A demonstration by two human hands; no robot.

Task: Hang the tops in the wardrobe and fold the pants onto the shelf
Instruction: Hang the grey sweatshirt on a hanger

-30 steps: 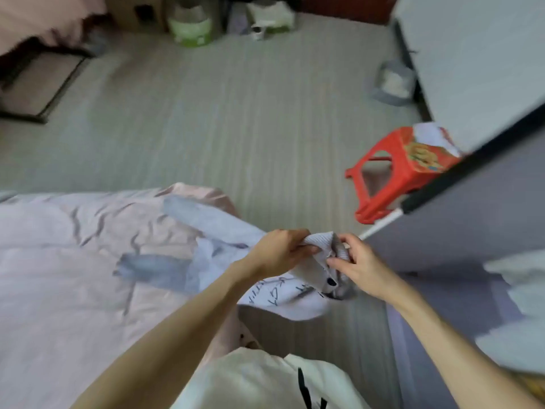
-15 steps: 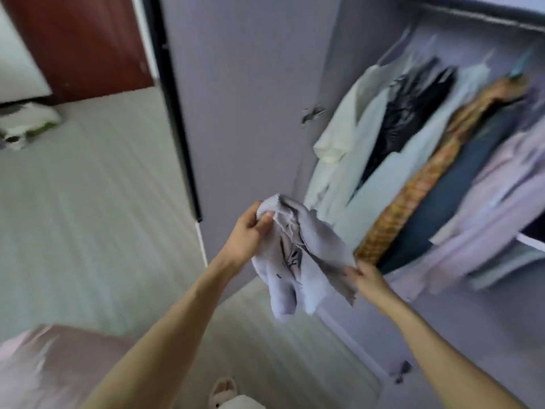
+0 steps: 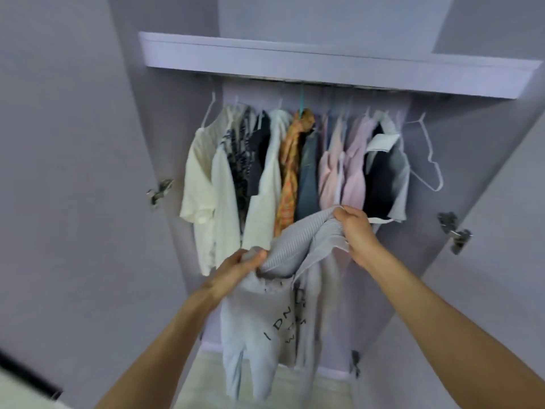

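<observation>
Left hand [image 3: 246, 265] and right hand [image 3: 352, 227] both clench the grey top [image 3: 265, 314] by its ribbed edge. Empty hanger [image 3: 427, 152] at two o'clock; releasing one grip risks dropping it.

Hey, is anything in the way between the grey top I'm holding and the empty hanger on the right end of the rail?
Nothing visible blocks it. Both hands, left hand and right hand, grip the grey top below the hung clothes; the empty white hanger hangs free to their right.
</observation>
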